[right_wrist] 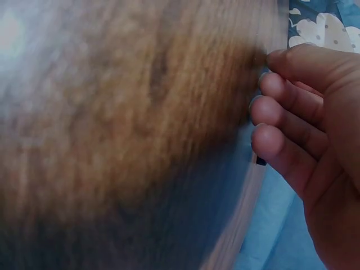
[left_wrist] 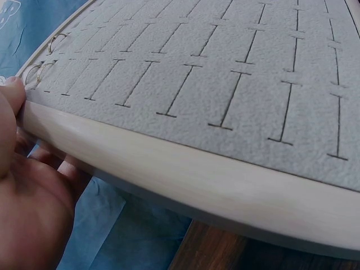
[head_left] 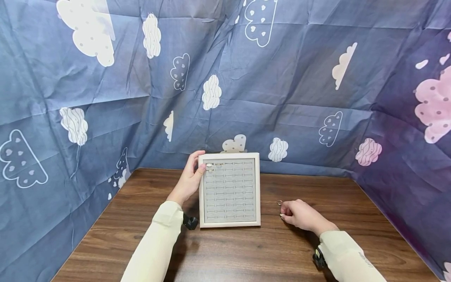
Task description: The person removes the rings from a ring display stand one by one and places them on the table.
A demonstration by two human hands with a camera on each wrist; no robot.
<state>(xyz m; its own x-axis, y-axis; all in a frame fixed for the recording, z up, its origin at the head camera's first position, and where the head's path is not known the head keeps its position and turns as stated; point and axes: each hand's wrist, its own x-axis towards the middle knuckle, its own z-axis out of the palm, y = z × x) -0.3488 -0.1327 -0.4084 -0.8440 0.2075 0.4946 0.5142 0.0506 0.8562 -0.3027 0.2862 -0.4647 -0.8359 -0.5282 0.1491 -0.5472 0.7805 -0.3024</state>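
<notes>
In the head view my left hand (head_left: 189, 181) grips the upper left side of a pale-framed ring display tray (head_left: 258, 188), thumb in front and fingers behind. Grey slotted padding (left_wrist: 185, 90) fills the frame, which stands tilted with its lower edge by the table. Several rings sit in the top left slots, one of them a gold ring (head_left: 219, 164); in the left wrist view a thin ring (left_wrist: 56, 42) shows near my thumb. To the tray's right, my right hand (head_left: 303, 214) pinches a small ring (head_left: 279, 202) low over the table. The right wrist view is blurred around the fingertips.
The brown wood-grain table (head_left: 225, 254) spreads around the tray and both hands. A blue cloth (head_left: 246, 98) with cloud prints hangs behind it and along both sides. Each wrist carries a black camera mount, such as the right mount (head_left: 318, 258).
</notes>
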